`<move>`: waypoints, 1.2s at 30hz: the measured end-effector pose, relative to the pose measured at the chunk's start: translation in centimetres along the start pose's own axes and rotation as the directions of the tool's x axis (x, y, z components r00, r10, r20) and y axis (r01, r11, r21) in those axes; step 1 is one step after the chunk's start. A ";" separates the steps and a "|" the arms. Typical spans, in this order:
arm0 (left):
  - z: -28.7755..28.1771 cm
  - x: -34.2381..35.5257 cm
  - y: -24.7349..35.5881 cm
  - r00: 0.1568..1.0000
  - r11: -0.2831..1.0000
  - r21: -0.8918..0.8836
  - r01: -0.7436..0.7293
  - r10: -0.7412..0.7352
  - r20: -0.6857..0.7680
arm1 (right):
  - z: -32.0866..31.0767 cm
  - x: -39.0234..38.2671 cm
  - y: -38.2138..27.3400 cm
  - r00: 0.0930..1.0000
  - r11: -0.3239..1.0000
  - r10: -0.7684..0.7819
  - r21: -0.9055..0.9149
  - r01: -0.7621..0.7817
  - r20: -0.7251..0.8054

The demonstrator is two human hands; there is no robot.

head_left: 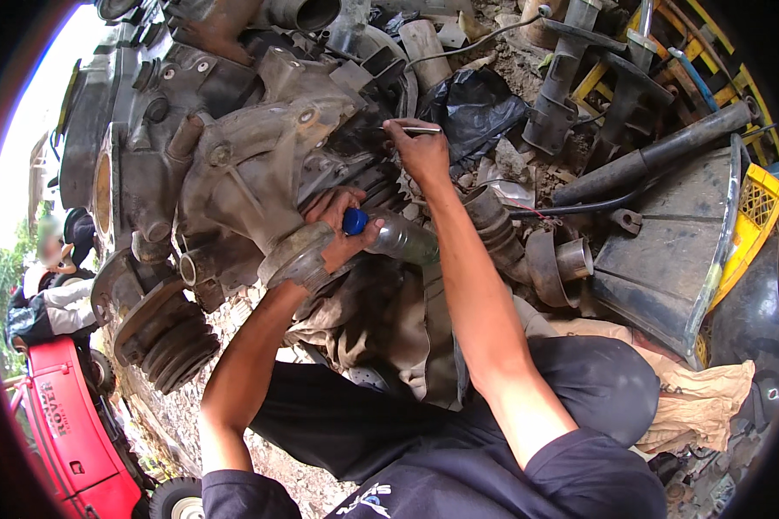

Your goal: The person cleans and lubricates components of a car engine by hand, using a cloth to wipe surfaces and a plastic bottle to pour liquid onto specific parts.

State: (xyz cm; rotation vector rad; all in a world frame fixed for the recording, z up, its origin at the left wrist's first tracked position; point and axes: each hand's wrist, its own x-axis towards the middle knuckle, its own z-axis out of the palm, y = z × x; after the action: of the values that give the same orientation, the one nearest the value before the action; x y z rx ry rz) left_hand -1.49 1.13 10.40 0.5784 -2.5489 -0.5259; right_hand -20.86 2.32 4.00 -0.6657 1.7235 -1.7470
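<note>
My left hand (336, 227) is closed round the neck end of a clear plastic bottle (405, 240) with a blue cap (354, 221). The bottle lies tilted, its body pointing right towards my right forearm. A thin, light-coloured rod (422, 131) is pinched in the fingers of my right hand (421, 156), farther off and to the right; what kind of tool it is I cannot tell. Both hands are close to a large, greasy cast-metal housing (251, 164) with flanges and bolt holes. Dark ribbed metal parts beyond my left hand are partly hidden.
More dark castings (160, 337) stand at the left. On the right are a shock absorber (653, 156), a curved dark panel (666, 242), a yellow plastic crate (749, 225) and brown sacking (701, 398). A black plastic bag (476, 104) lies beyond. A red vehicle (74, 424) and a seated person (61, 294) are at far left.
</note>
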 end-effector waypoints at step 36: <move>-0.8 0.6 0.3 0.980 0.982 0.025 0.189 -0.190 0.065 | 1.7 -1.1 -1.1 0.990 0.902 -0.040 0.431 -0.022 0.134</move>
State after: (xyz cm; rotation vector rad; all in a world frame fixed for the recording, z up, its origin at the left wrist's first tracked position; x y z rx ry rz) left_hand -1.66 0.88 11.37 0.8296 -2.5788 -0.5976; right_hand -18.96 1.94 5.17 -0.5781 1.1797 -1.9511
